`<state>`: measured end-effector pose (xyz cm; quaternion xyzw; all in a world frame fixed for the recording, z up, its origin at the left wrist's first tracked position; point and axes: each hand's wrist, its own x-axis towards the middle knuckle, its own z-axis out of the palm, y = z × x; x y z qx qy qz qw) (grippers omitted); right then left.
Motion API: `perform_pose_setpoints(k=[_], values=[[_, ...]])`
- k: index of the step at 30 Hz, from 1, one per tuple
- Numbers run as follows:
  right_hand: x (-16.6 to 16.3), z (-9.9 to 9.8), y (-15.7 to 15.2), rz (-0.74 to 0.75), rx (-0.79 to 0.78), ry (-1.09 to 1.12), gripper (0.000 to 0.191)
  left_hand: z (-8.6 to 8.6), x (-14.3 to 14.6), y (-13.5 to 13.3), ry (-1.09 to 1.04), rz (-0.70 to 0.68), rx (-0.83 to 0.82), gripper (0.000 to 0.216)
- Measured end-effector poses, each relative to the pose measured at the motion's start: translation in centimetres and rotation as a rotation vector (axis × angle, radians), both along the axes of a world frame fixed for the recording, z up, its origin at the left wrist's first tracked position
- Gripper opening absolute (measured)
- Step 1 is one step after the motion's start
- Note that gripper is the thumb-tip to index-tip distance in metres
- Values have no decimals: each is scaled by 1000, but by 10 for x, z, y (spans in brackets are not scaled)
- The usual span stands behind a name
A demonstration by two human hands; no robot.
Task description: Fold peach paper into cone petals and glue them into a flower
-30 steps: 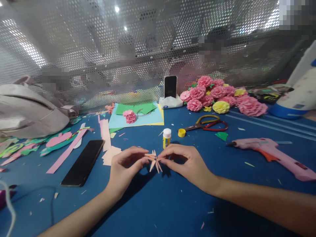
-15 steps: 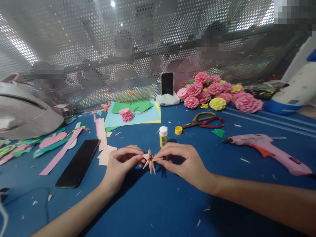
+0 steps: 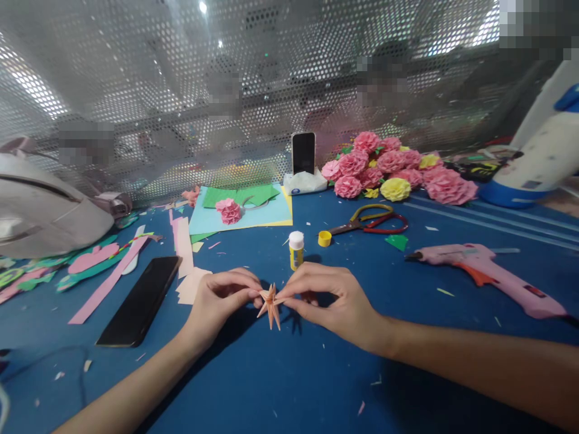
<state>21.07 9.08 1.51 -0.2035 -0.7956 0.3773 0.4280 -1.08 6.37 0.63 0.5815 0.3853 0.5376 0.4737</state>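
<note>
Between my two hands is a small peach paper flower (image 3: 270, 305) with narrow pointed petals, held a little above the blue table. My left hand (image 3: 225, 301) pinches a petal on its left side between thumb and fingers. On the other side, my right hand (image 3: 332, 299) grips a petal tip between thumb and forefinger. Just behind the right fingers stands an uncapped glue stick (image 3: 296, 252), with its yellow cap (image 3: 324, 239) beside it. Peach paper pieces (image 3: 193, 286) lie behind my left hand.
A black phone (image 3: 141, 300) lies to the left. Scissors (image 3: 368, 220) and a pink glue gun (image 3: 486, 271) rest on the right. Pink and yellow paper flowers (image 3: 393, 166) are heaped at the back, near a propped phone (image 3: 303, 153). A pale bag (image 3: 49, 205) stands far left.
The paper flower has come slightly lower and tilted, so its centre faces me more. Both hands keep their pinch. The whole view has shifted slightly.
</note>
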Motion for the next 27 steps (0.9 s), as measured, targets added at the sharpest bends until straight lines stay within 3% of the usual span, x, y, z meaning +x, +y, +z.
perform_pose_setpoints(k=[27], values=[[-2, 0, 3, 79, 33, -39, 10, 5, -5, 1, 85, -124, 22, 10]])
